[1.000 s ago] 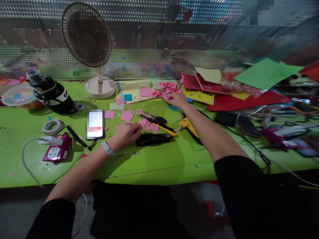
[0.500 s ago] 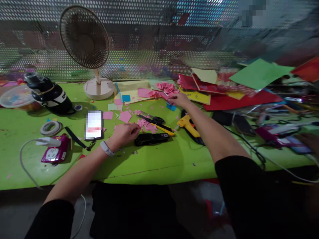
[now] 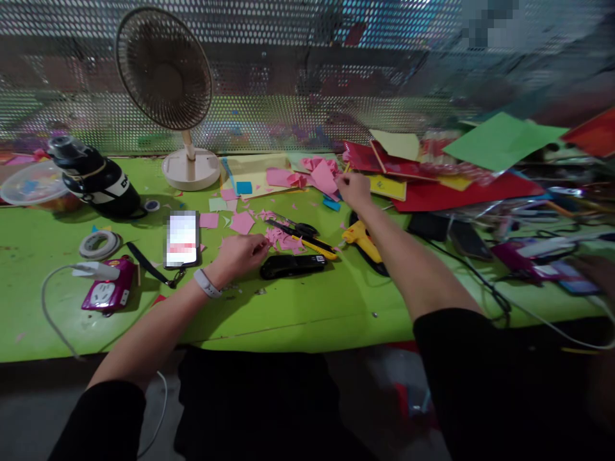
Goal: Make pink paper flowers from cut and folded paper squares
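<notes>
My right hand (image 3: 354, 189) reaches to the back of the table, its fingers pinched at the edge of a flat piece of pink paper (image 3: 324, 177). Crumpled pink paper (image 3: 317, 164) lies behind that piece. My left hand (image 3: 244, 253) rests low over the table with curled fingers; whatever they hold, if anything, is hidden. Beside it are pink paper scraps (image 3: 283, 241), a pink pentagon (image 3: 241, 222), a black stapler (image 3: 293, 265), a yellow-and-black utility knife (image 3: 314, 246) and black-handled scissors (image 3: 304, 228).
A yellow glue gun (image 3: 361, 238) lies under my right forearm. To the left are a phone (image 3: 181, 240), a tape roll (image 3: 98, 244), a purple power socket (image 3: 108, 286), a black bottle (image 3: 98, 179) and a fan (image 3: 189, 169). Coloured paper (image 3: 502, 142) is piled at right.
My right hand has shifted slightly right and up, and the flat pink paper now shows broadside at its fingertips over the crumpled paper. My left hand has stayed nearly in place.
</notes>
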Demonstrator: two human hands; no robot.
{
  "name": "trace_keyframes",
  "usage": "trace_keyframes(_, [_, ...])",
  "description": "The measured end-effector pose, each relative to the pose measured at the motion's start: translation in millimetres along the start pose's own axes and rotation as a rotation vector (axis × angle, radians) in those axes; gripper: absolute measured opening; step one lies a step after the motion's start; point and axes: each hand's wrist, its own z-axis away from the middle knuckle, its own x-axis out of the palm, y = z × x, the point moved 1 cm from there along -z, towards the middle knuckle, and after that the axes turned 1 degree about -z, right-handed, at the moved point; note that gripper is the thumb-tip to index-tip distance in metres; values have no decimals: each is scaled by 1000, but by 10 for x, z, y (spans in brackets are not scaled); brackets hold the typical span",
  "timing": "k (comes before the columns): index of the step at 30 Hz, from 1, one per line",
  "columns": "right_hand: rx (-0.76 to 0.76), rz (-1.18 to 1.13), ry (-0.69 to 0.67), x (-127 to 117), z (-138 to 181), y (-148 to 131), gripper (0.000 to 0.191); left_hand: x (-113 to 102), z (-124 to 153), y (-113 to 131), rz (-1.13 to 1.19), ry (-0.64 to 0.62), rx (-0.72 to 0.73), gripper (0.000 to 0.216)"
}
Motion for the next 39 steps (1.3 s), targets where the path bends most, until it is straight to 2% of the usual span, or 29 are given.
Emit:
trace_keyframes(2, [-64, -19, 62, -82, 141, -91, 26, -16, -5, 21, 39, 34, -11, 33])
trace_keyframes(5, [-282, -81, 134, -184, 532, -293, 26, -68, -20, 76, 259, 57, -88, 35])
trace_keyframes(8, [-736, -97, 212, -258, 1047, -562, 28, -148, -49, 104, 662, 24, -300, 55])
trace_keyframes(10, [-930, -53, 227, -293, 1330, -719, 27, -200, -73, 91, 891, -23, -446, 70])
trace_keyframes(12, [-1057, -9, 220, -314, 1504, -835, 29, -246, -96, 67, 1004, -69, -516, 76])
trace_keyframes(15, [-1150, 6, 219, -308, 1578, -932, 32, -289, -112, 47, 1018, -120, -530, 60])
trace_keyframes(17, [-1124, -24, 231, -286, 1562, -970, 30, -296, -114, 49, 1002, -131, -522, 44])
trace_keyframes(19, [-1060, -49, 233, -264, 1541, -1006, 29, -289, -116, 46, 1012, -121, -533, 36])
trace_keyframes(24, [-872, -89, 185, -272, 1485, -1024, 34, -283, -150, -19, 1035, 10, -488, 38])
trace_keyframes(26, [-725, -96, 72, -284, 1427, -958, 38, -300, -168, -48, 1014, 89, -440, 39])
trace_keyframes(29, [-491, -7, -196, -269, 1330, -806, 36, -321, -187, -78, 969, 163, -399, 39])
trace_keyframes(31, [-402, 42, -372, -236, 1280, -714, 32, -322, -193, -95, 944, 193, -389, 37])
trace_keyframes(33, [-370, 13, -477, -192, 1240, -649, 29, -308, -198, -114, 928, 217, -385, 35])
trace_keyframes(35, [-352, -68, -483, -142, 1199, -599, 27, -283, -200, -136, 919, 231, -381, 34])
trace_keyframes(39, [-309, -151, -378, -66, 1116, -489, 24, -235, -196, -168, 908, 237, -373, 29])
